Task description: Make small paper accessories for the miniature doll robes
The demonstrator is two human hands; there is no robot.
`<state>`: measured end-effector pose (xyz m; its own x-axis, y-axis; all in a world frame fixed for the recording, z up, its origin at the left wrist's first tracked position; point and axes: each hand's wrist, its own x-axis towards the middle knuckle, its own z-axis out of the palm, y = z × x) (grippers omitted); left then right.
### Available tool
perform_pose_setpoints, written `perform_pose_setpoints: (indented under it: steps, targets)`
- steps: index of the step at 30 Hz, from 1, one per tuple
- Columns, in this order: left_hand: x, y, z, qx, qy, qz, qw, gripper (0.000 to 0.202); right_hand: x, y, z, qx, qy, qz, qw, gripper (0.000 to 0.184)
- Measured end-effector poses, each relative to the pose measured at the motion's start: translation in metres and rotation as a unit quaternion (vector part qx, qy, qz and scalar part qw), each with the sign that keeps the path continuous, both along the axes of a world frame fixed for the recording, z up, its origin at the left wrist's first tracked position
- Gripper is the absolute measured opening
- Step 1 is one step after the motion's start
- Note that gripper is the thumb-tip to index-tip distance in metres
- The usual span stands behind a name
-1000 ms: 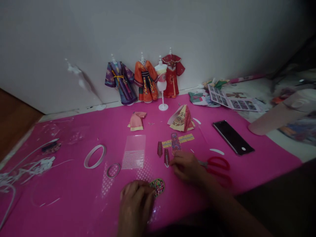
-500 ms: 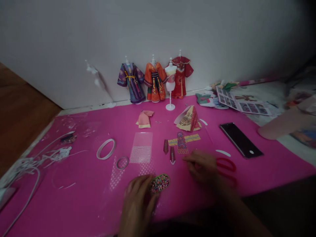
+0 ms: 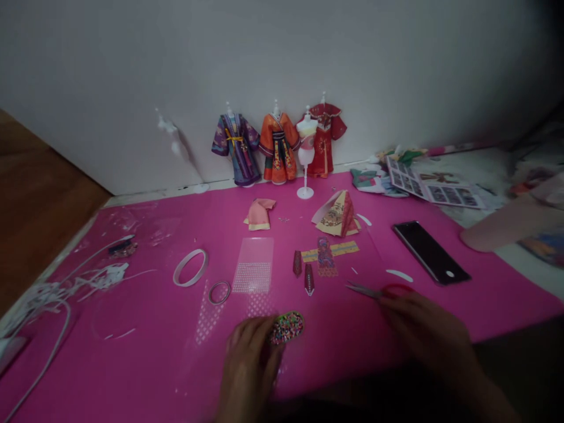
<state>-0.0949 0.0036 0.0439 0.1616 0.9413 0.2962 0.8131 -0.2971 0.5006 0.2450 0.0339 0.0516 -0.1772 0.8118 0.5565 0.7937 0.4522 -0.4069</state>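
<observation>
Against the pink mat, my left hand (image 3: 249, 352) pinches the edge of a small oval piece (image 3: 287, 328) speckled in many colours with a pale green rim. I cannot make out whether it is a patterned lid or a dish of beads. My right hand (image 3: 418, 323) has its fingers closed on red-handled scissors (image 3: 368, 290), whose blades point left along the mat. Beyond the blades lie two narrow dark red pieces (image 3: 309, 279), a patterned panel (image 3: 326, 257) and a yellow strip (image 3: 350, 248).
Dressed miniature forms (image 3: 278, 150) line the wall beside a partly dressed white stand (image 3: 305, 155). A small pink garment (image 3: 259, 214), folded skirt (image 3: 337, 217), rhinestone sheet (image 3: 252, 277), tape rolls (image 3: 190, 268) and phone (image 3: 430, 252) lie around. White cords (image 3: 66, 294) tangle at left.
My right hand has moved right from beside the dark red pieces and taken hold of the scissors. My left hand stays at the oval piece. The view has shifted slightly.
</observation>
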Motion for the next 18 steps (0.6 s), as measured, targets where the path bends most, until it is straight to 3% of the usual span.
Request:
perform_pose_setpoints:
  steps: [6,11,15,18]
  targets:
    - [-0.007,0.011,-0.003,0.010,0.018,0.021,1.000,0.030,0.019,-0.005,-0.012,-0.031,-0.036,-0.070,0.996,0.021]
    - [-0.010,0.016,-0.007,0.003,0.029,0.044,0.999,0.031,0.016,0.000,-0.019,-0.018,-0.023,-0.061,0.998,0.018]
    - [-0.018,0.017,0.001,-0.002,0.047,0.070,0.996,0.033,0.012,0.000,-0.019,0.016,0.000,-0.050,0.999,0.015]
    - [-0.037,0.025,0.011,0.003,0.065,0.133,0.989,0.028,0.011,-0.003,-0.021,0.019,0.010,-0.034,0.999,0.015]
